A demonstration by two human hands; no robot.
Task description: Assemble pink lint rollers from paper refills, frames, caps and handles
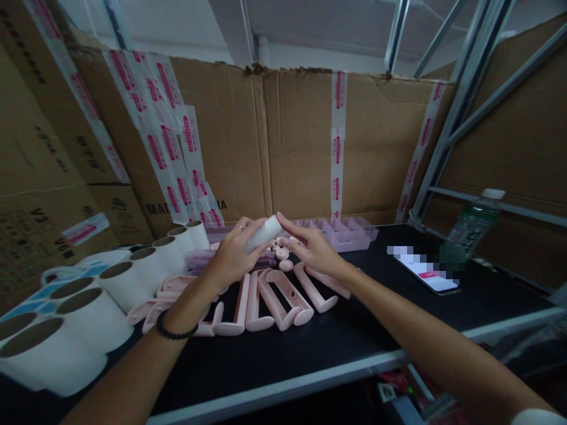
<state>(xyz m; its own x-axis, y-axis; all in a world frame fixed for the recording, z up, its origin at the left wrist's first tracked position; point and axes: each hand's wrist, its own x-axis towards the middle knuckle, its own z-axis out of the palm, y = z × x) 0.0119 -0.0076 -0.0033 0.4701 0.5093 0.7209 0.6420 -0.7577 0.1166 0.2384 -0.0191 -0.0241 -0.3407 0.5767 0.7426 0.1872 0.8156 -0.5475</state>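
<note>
A small white roll (264, 232) is held tilted above the table, its upper end pointing right. My left hand (237, 248), with a ring and a dark beaded bracelet, is closed around its lower part. The fingertips of my right hand (312, 248) press against the upper end; whether a small part sits between them and the roll is hidden. Below both hands lie several pale pink plastic handle-like pieces (279, 295). Small round pink caps (282, 254) are scattered just behind these. Flat purple translucent pieces (195, 260) lie stacked beside my left hand.
Several white rolls with cardboard cores (119, 283) stand upright along the left. A purple compartment tray (349, 233) sits at the back by the cardboard wall (296, 147). To the right are a phone (423, 270) and a green-labelled bottle (472, 227). A metal edge (283, 383) borders the black tabletop.
</note>
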